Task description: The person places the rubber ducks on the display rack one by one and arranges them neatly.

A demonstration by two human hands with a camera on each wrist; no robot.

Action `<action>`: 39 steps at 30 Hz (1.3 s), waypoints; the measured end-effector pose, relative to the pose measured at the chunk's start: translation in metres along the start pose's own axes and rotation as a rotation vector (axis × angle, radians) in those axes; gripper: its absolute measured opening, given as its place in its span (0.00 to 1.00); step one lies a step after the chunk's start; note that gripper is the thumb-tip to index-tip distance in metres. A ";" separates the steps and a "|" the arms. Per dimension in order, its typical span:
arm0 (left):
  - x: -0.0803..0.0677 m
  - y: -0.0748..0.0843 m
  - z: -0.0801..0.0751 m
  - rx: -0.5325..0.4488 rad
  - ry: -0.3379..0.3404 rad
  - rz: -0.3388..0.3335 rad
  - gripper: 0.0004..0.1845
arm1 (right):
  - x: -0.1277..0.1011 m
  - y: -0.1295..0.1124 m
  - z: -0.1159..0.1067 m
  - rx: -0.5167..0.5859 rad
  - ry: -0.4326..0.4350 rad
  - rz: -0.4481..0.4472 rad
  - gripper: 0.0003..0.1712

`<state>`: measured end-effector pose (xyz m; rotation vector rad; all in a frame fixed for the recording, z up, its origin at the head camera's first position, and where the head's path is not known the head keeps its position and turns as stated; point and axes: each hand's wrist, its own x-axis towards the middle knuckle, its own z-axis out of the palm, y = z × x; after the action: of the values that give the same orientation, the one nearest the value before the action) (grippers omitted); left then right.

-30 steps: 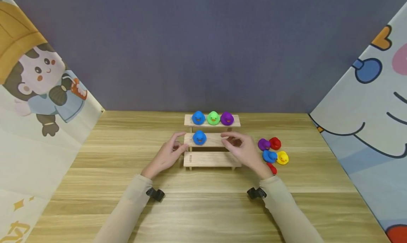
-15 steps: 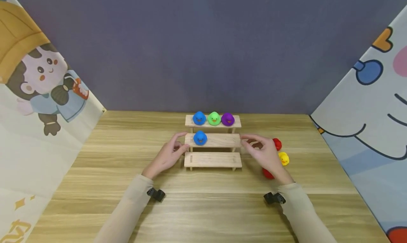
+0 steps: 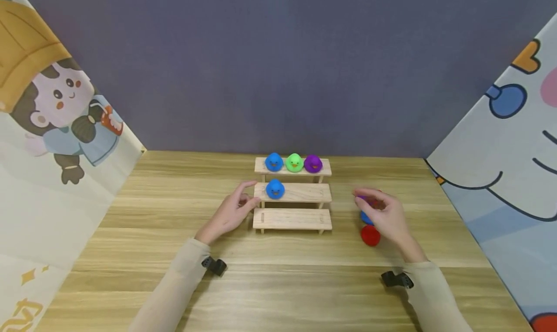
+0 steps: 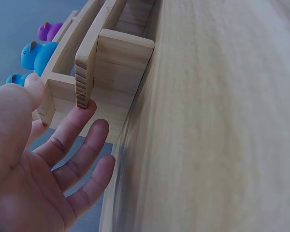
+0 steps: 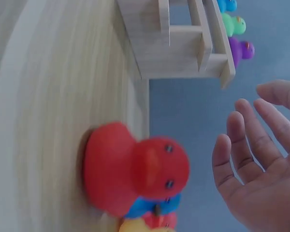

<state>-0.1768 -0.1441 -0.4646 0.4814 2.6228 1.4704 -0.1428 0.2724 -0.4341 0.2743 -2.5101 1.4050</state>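
On the wooden bench (image 3: 130,254) in the head view stands a three-step wooden rack (image 3: 292,219). Its top step carries a blue duck (image 3: 273,162), a green duck (image 3: 294,163) and a purple duck (image 3: 313,164) in a row; the middle step carries a second blue duck (image 3: 275,189) at its left end; the bottom step is bare wood. The left hand (image 3: 228,211) rests against the rack's left end, fingers relaxed and spread, thumb up by the middle step. The right hand (image 3: 387,215) hovers to the right of the rack, well apart from it, over a cluster of loose ducks, its fingers loosely curved and gripping nothing. A red duck (image 3: 371,235) sits on the bench just beside this hand, on the near side, with a bit of a loose blue duck (image 3: 364,219) showing under the fingers.

From the left wrist view, the left hand (image 4: 43,169) is open, fingers straight, one fingertip touching the underside of a rack step edge (image 4: 85,72); duck heads show beyond.

From the right wrist view, the right hand (image 5: 261,169) is spread and empty, apart from the red duck (image 5: 135,169), which lies on the bench with blue, red and yellow ducks (image 5: 135,225) packed behind it. The rack (image 5: 183,43) stands farther off.
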 end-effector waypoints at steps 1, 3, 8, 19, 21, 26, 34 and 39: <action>0.000 0.000 0.000 0.000 -0.002 -0.001 0.32 | -0.002 0.001 -0.002 -0.006 0.007 0.006 0.13; 0.000 0.000 0.000 -0.002 -0.004 -0.001 0.32 | -0.007 0.003 -0.006 -0.010 0.018 0.017 0.13; 0.000 0.002 0.000 0.001 -0.001 -0.003 0.32 | -0.015 0.009 -0.014 0.013 0.027 0.028 0.14; -0.003 -0.001 -0.001 0.010 0.000 0.001 0.33 | -0.027 0.028 -0.033 0.002 0.085 0.062 0.17; -0.003 -0.002 0.000 0.010 0.001 0.003 0.33 | -0.029 0.031 -0.037 -0.024 0.085 0.072 0.19; -0.002 -0.002 0.001 0.005 -0.001 -0.002 0.34 | -0.033 0.042 -0.049 -0.060 0.108 0.097 0.23; -0.002 -0.001 0.001 0.001 -0.002 -0.008 0.33 | -0.038 0.053 -0.060 -0.145 0.069 0.214 0.26; -0.001 0.000 0.000 0.004 0.000 -0.014 0.32 | -0.039 0.055 -0.062 -0.187 0.002 0.299 0.29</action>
<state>-0.1754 -0.1441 -0.4646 0.4624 2.6237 1.4615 -0.1134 0.3554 -0.4593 -0.1442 -2.7428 1.2508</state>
